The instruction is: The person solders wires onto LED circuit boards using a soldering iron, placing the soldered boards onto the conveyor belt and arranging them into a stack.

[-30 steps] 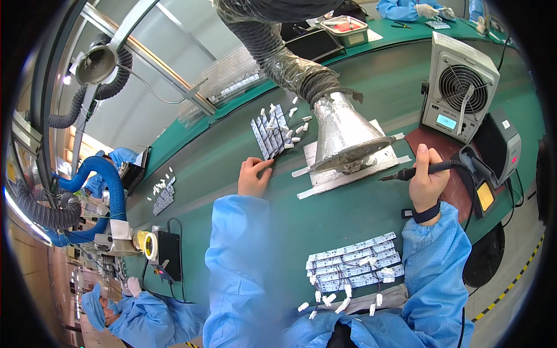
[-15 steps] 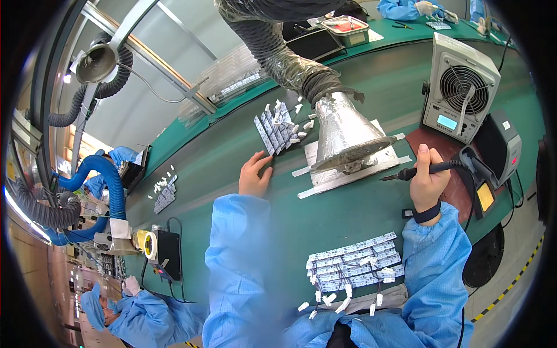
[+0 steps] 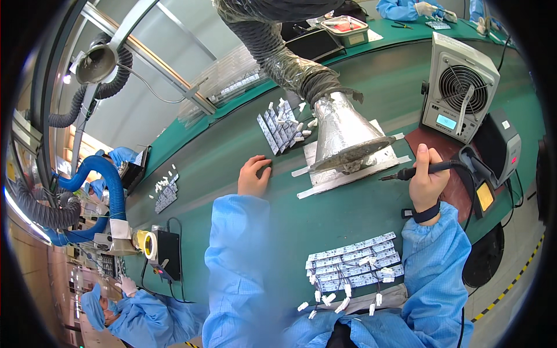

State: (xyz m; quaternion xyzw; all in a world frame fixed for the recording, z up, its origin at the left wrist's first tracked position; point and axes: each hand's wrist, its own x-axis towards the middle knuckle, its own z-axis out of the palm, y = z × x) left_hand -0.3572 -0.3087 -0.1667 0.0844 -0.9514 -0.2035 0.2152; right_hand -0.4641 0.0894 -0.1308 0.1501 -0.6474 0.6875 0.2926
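My right hand (image 3: 428, 181) is wrapped round the handle of a soldering iron (image 3: 428, 169), its tip pointing left just above the green bench. My left hand (image 3: 253, 177) rests on the green surface with fingers loosely bent, thumb and forefinger apart and nothing between them. Beyond it lies a group of LED circuit strips (image 3: 276, 131) with white connectors, not touching my fingers. In front of my body sits another row of circuit strips (image 3: 354, 264) with dark wires and white plugs. Between my hands a metal fume hood (image 3: 348, 130) hangs over a white fixture board (image 3: 325, 187).
At right stand an ionizing fan (image 3: 461, 87), a black soldering station (image 3: 499, 148) and an iron stand with a yellow sponge (image 3: 485, 196). More strips (image 3: 166, 195) lie at left near a black box (image 3: 165, 255). Co-workers in blue sit at lower left, far left and top right.
The strips beyond my left hand have slid slightly right and away from my fingertips; those at far left shifted a little too. My right hand and the soldering iron look still.
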